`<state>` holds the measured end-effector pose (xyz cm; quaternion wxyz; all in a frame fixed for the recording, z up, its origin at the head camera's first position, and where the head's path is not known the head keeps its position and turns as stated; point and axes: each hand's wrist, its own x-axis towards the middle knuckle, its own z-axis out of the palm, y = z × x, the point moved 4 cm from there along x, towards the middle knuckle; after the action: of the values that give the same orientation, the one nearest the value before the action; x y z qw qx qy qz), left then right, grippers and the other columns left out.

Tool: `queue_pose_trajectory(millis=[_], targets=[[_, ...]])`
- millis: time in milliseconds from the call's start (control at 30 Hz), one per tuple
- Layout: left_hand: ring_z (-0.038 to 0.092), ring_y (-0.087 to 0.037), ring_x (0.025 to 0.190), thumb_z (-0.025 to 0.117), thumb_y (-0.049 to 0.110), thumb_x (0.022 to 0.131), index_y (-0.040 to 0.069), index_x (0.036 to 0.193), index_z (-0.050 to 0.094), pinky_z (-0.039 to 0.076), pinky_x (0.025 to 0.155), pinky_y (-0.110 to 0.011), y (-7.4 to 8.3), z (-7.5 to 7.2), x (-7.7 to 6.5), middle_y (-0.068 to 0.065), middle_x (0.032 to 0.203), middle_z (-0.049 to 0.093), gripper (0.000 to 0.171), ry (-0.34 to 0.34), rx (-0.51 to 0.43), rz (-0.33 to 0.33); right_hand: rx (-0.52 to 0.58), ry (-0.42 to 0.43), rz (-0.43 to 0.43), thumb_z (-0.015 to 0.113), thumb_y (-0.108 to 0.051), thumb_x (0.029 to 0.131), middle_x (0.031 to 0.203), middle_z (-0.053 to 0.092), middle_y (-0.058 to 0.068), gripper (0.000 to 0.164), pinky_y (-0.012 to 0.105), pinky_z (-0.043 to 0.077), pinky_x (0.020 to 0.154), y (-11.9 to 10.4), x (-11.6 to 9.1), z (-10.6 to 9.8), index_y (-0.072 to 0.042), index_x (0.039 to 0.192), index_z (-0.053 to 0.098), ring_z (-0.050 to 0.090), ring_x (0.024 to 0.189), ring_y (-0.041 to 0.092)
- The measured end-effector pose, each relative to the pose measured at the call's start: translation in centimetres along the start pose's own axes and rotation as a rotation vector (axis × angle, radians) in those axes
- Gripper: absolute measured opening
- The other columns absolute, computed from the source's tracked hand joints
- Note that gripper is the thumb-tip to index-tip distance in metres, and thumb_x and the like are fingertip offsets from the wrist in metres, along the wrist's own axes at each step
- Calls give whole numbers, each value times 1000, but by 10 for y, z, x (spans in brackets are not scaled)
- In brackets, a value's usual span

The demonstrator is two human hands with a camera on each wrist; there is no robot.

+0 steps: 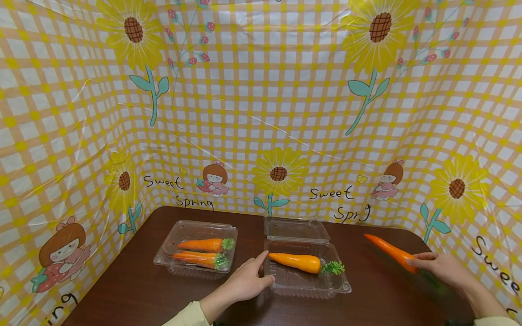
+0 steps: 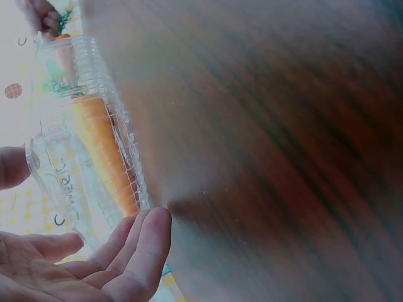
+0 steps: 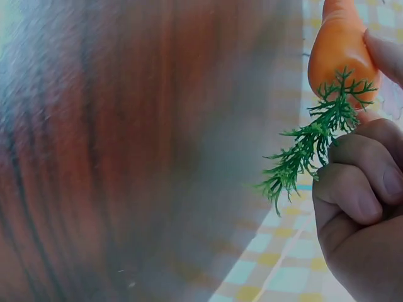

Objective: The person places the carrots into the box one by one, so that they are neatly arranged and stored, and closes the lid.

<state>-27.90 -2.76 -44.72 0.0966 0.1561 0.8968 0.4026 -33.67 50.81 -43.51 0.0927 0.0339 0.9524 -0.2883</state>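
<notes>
My right hand [image 1: 444, 270] pinches an orange carrot [image 1: 391, 251] by its thick end, above the right side of the table. Its green leafy top [image 3: 321, 132] hangs beside the curled fingers in the right wrist view. At the middle, an open clear plastic box [image 1: 302, 287] holds a lighter orange carrot [image 1: 297, 262], its leaves pointing right. My left hand [image 1: 248, 280] rests at the box's left side, with its index finger and thumb spread along the edge. In the left wrist view, the fingertips [image 2: 157, 223] are right at the end of that box.
A second clear box [image 1: 195, 271], its lid down, stands at the left with several carrots [image 1: 201, 245] inside. The open box's lid [image 1: 297, 229] leans back towards the checked cloth [image 1: 261, 127], which surrounds the dark brown table [image 1: 134, 280] at the back and sides.
</notes>
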Motion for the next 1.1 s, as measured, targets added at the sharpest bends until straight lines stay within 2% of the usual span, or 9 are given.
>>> queue_pose_trajectory(millis=[300,500,600,667,700,833,933,1000,1100], targets=[[64,-24,100,67,40,94,17,158,36,51,84,-52,-2,0,1,-10,123,61,75,-1,5,-4,-61,24,-118,59,-51,99,119,70,23,66,34,50,74,-36,0,-6,6,132,63,65,99,21],[64,-24,100,67,40,94,19,158,36,51,86,-54,-3,1,1,-10,124,61,74,0,3,-11,-74,52,-184,64,-49,96,120,69,27,62,35,52,74,-69,-7,-7,3,132,64,68,100,28],[63,-24,101,67,40,94,19,158,36,50,86,-54,-4,0,1,-9,124,60,74,2,-1,-15,-88,53,-217,65,-48,96,115,71,23,62,32,48,71,-86,-12,-5,2,133,64,66,89,21],[63,-25,101,67,40,94,20,157,37,50,86,-54,-4,0,2,-9,123,60,74,1,-5,-17,-62,31,-229,65,-47,96,94,74,17,63,29,43,66,-96,-14,-4,2,135,62,57,72,12],[63,-25,101,67,39,94,20,157,37,50,86,-54,-5,0,2,-8,123,60,73,-1,-9,-18,-54,22,-237,65,-46,96,85,73,13,63,28,40,64,-101,-16,-3,3,136,61,50,67,10],[63,-25,101,67,38,94,19,158,36,50,86,-55,-4,0,1,-9,124,60,73,-6,-22,-22,-17,1,-263,67,-43,95,77,70,5,61,26,38,63,-121,-19,1,2,135,62,44,67,9],[63,-25,101,67,38,94,19,158,36,50,86,-55,-4,0,2,-9,124,60,73,-9,-27,-23,-20,12,-306,70,-42,94,82,70,2,55,24,37,61,-138,-22,4,0,130,66,46,68,7],[63,-25,101,67,38,94,20,158,36,50,86,-55,-4,0,2,-9,125,60,74,-11,-30,-24,-2,12,-328,72,-41,93,68,58,-2,54,24,31,54,-149,-25,7,0,127,68,33,56,6],[63,-25,101,67,38,94,20,158,35,50,86,-55,-5,0,2,-10,125,60,74,-13,-32,-26,38,-18,-372,73,-36,92,63,47,-3,51,24,29,49,-163,-27,13,1,126,68,29,52,5]])
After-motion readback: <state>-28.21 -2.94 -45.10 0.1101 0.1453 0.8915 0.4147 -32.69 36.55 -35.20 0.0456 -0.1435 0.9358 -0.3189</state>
